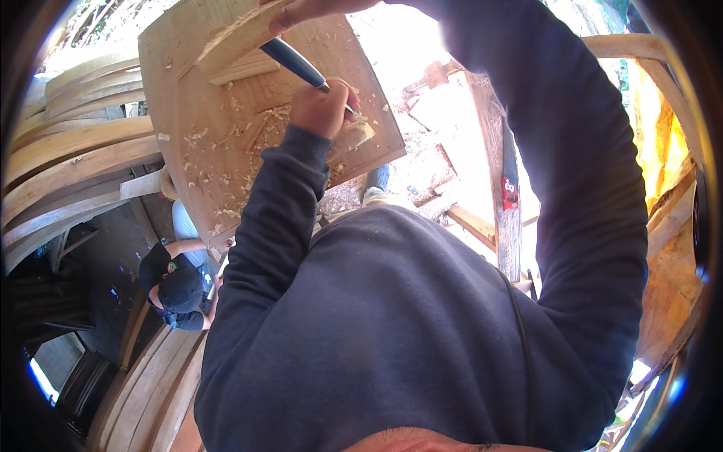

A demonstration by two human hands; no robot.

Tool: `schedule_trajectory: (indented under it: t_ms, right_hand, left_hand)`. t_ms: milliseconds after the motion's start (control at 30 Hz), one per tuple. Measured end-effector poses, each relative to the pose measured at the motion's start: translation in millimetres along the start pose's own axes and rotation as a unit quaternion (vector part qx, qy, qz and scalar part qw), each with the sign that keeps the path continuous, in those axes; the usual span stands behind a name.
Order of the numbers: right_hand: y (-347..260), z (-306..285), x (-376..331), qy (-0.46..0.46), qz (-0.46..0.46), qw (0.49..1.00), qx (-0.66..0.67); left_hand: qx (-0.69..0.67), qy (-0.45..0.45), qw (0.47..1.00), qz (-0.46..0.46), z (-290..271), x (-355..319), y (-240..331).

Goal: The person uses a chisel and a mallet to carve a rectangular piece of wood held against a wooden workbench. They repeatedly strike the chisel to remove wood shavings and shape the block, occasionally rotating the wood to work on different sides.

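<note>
My left hand (322, 111) is closed around a chisel (292, 62) with a dark blue handle. The handle's end points up and left, and the blade comes out below my fist toward a small pale wood piece (354, 137). At the top edge my right hand (312, 9), partly cut off, grips a thick wood block (242, 38). The block is tilted just above the chisel handle's end; whether they touch I cannot tell. Beneath lies a wooden work board (181, 128) scattered with curled shavings. A flat wood strip (245, 69) rests on it under the block.
Curved planks (83, 162) are stacked to the left. A person in a dark cap (181, 290) works at the lower left, hands near the board's edge. Wood scraps (474, 226) and an upright beam (489, 151) are on the right, beside a red-marked level-like bar (510, 188).
</note>
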State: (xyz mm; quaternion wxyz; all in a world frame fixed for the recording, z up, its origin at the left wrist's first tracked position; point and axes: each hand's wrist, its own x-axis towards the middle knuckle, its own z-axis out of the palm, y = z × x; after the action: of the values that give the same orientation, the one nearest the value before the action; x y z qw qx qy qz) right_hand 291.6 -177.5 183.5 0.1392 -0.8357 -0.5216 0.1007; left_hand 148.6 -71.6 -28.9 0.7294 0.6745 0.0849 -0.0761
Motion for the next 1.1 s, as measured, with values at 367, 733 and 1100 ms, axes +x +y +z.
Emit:
schedule_trajectory:
  t_ms: [367,733,1100]
  right_hand:
    - [-9.5,-38.3,2.6,-0.030,0.045,0.998,0.030]
    - [-4.7,-43.2,-29.4,0.027,0.071,0.997,0.020]
    - [15.4,95.7,-223.1,0.181,0.282,0.867,0.370]
  left_hand:
    - [-0.018,-0.042,0.999,-0.001,15.0,7.2,0.8]
    - [0.004,-0.029,0.999,0.019,18.8,4.8,2.5]
    - [0.041,-0.072,0.993,0.083,9.0,-6.1,35.3]
